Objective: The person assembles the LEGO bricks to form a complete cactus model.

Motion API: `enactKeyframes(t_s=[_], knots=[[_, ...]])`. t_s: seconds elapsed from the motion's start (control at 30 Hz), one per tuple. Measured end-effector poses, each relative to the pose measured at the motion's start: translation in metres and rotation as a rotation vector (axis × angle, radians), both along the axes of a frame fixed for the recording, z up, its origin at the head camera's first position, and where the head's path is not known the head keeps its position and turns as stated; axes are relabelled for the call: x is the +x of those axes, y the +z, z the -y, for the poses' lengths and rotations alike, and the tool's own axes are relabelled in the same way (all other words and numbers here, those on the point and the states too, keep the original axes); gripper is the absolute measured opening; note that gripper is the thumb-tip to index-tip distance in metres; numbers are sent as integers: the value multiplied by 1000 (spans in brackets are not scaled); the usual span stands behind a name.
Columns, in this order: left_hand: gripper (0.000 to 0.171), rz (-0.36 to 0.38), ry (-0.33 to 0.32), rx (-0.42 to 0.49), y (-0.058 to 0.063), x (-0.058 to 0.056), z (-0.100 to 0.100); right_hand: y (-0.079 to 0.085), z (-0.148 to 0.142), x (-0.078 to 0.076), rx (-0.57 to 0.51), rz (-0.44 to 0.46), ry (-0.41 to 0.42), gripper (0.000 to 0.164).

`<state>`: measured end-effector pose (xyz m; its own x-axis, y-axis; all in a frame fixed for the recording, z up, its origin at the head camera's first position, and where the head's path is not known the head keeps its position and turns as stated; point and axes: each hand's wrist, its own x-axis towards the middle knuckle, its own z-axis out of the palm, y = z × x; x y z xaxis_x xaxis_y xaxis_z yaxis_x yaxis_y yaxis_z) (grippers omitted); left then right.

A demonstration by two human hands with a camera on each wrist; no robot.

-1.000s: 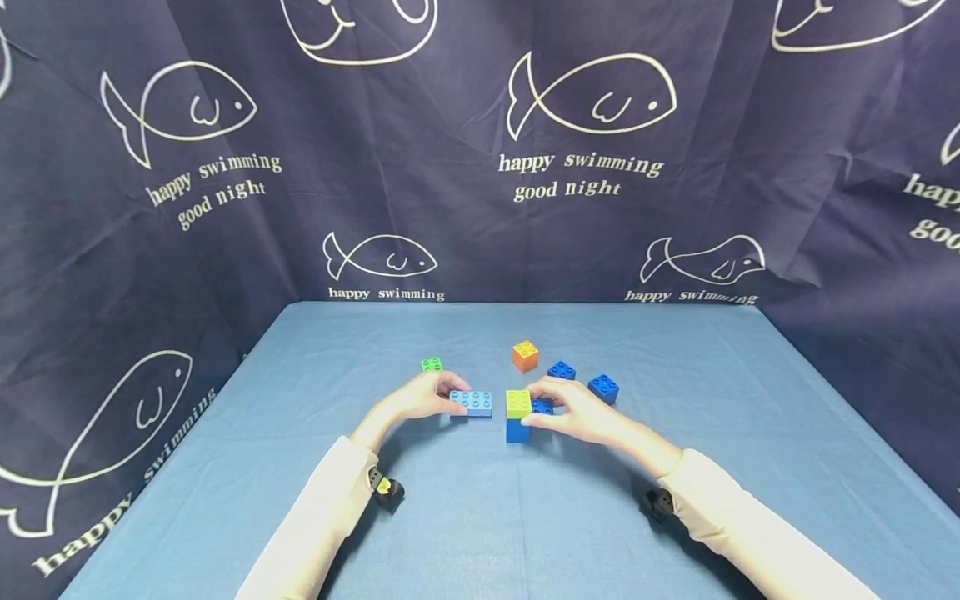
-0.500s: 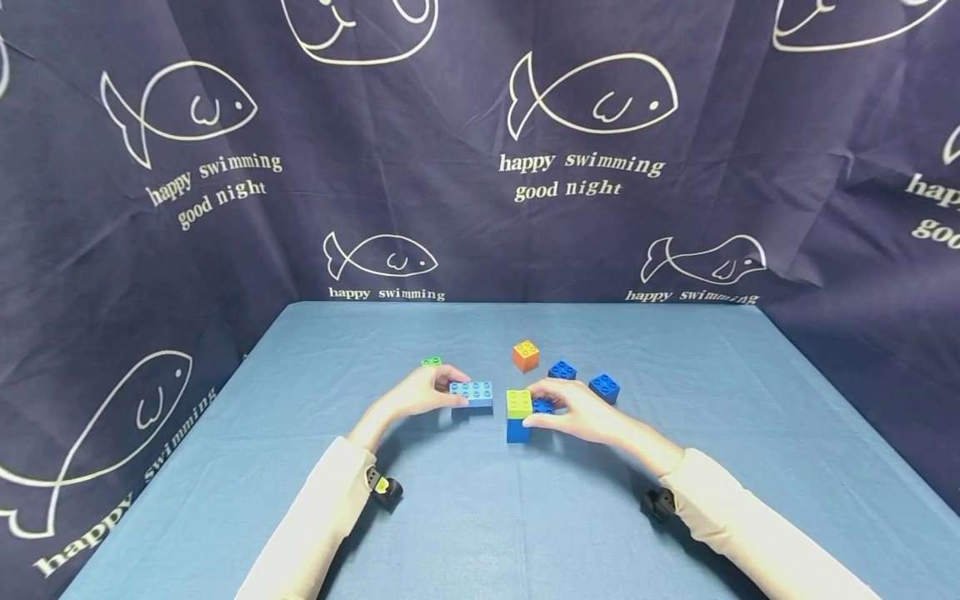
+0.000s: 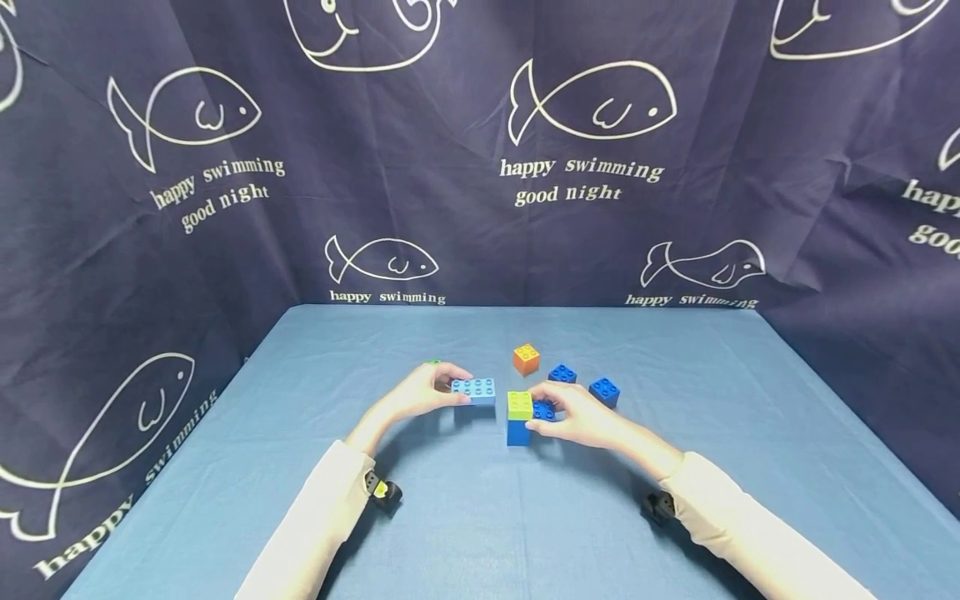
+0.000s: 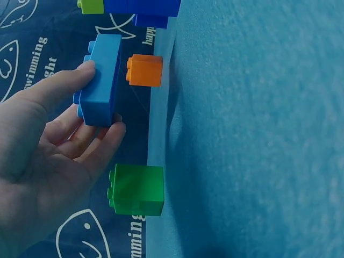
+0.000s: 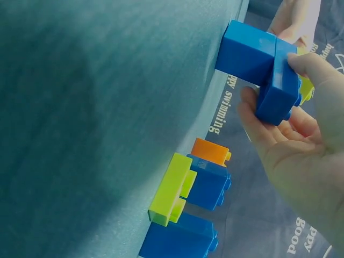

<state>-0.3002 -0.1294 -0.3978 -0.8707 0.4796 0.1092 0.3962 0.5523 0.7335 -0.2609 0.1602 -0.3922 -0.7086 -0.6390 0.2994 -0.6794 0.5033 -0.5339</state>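
My left hand (image 3: pixel 423 393) pinches a light blue toy building brick (image 3: pixel 476 390) by its left end, thumb on the near side. In the left wrist view this brick (image 4: pixel 103 80) is up off the cloth, studs toward the thumb side. To its right, my right hand (image 3: pixel 576 415) grips a small stack. A blue block (image 3: pixel 517 433) forms its base, a longer blue brick (image 5: pixel 278 80) lies across that and juts out between thumb and fingers, and a lime brick (image 3: pixel 519 405) tops the left end.
Behind the hands stand an orange brick (image 3: pixel 527 360) and two blue bricks (image 3: pixel 562 374). A loose lime brick (image 5: pixel 171 188) lies by them in the right wrist view. A green brick (image 4: pixel 138 189), mostly hidden in the head view, is beyond the left hand.
My left hand has lifted the light blue brick off the table. The right hand and its stack have stayed in place. The green brick is now more covered, and the head view has tipped slightly upward.
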Motion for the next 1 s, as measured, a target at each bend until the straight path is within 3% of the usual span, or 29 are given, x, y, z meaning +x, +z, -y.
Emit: enactKeyframes(t_s=[0.3,1.0], knots=[[40,-10,-16,57,5,4,-2,0,0,0,-6,78,-12,38],[40,-1,-26,190,15,11,-8,1,-1,0,-6,49,-8,42]])
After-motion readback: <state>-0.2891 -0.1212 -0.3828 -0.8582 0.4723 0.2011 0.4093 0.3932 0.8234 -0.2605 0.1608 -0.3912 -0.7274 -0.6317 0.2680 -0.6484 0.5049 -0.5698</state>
